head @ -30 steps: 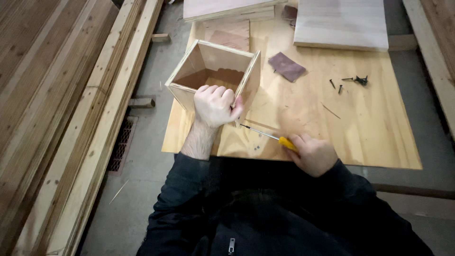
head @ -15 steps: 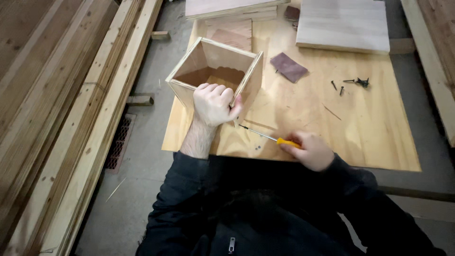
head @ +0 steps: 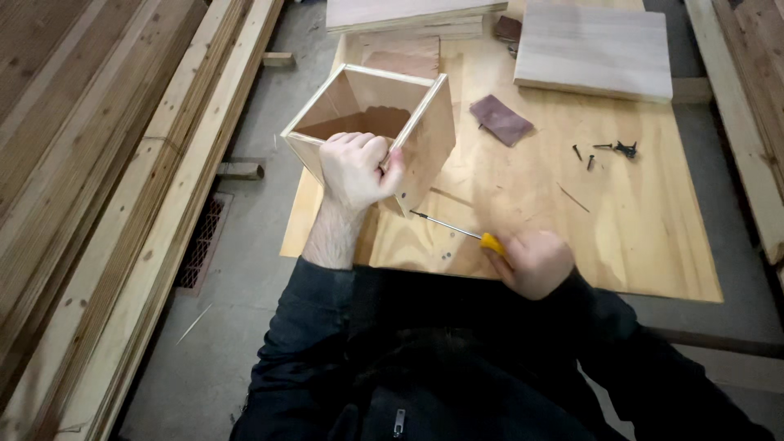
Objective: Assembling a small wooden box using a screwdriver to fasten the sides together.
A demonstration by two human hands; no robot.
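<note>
Left hand (head: 353,170) grips the open wooden box's (head: 371,131) near wall on the counter (head: 645,220); right hand (head: 535,263) closed around a yellow-handled screwdriver (head: 457,230). Keep its tip square to the corner screw, box braced firmly.

Pale wood box (head: 384,122), yellow-handled screwdriver (head: 465,234), brown sandpaper (head: 501,119), blk screws (head: 608,150)
</note>
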